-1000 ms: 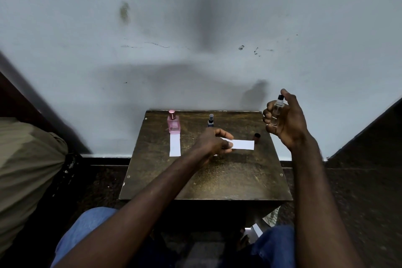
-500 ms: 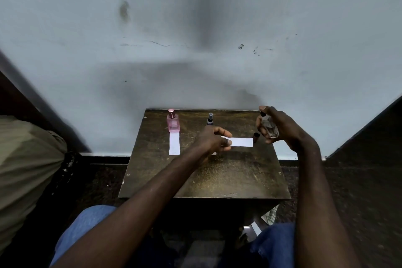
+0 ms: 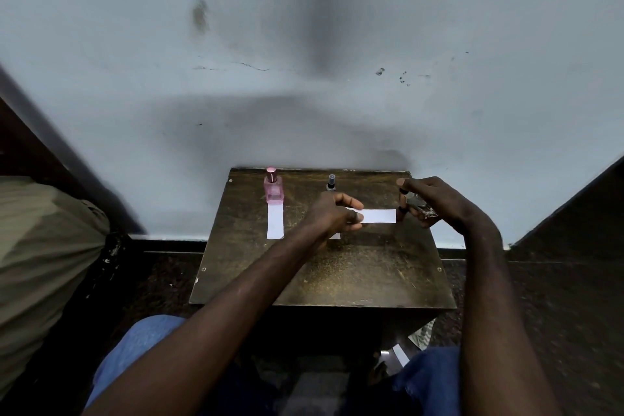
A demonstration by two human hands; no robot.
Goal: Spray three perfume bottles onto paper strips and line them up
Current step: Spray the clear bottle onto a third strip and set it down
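The right grip (image 3: pixel 439 203) is curled round a small clear perfume bottle (image 3: pixel 420 207). It holds the bottle tilted above the far right part of the desk (image 3: pixel 337 284), with the forefinger arched over the bottle's black spray head. The left grip (image 3: pixel 332 213) pinches the near end of a white paper strip (image 3: pixel 378 215) between thumb and fingers. The strip runs sideways to the right, and its free end lies just beside the tilted bottle. A small dark cap (image 3: pixel 401 209) shows at that free end, partly hidden by the right grip's fingers.

Behind the left grip a small bottle with a dark sprayer (image 3: pixel 331 182) stands upright near the desk's far edge. Only its top is in view. A white corner of a second strip (image 3: pixel 335 236) shows from under the left wrist.

Further left, a pink perfume bottle (image 3: pixel 273 189) with a rose-coloured cap stands upright at the same far edge. A third strip (image 3: pixel 275 221) lies flat on the desk with one end touching the bottle's base and the other pointing toward the person.

The desk is a small, worn brown piece pushed against a pale wall (image 3: pixel 304 44). The person's knees in blue jeans (image 3: pixel 135 344) sit below its near edge. Olive fabric (image 3: pixel 40 263) fills the left side, and loose paper pieces (image 3: pixel 400 356) lie on the dark floor by the right knee.
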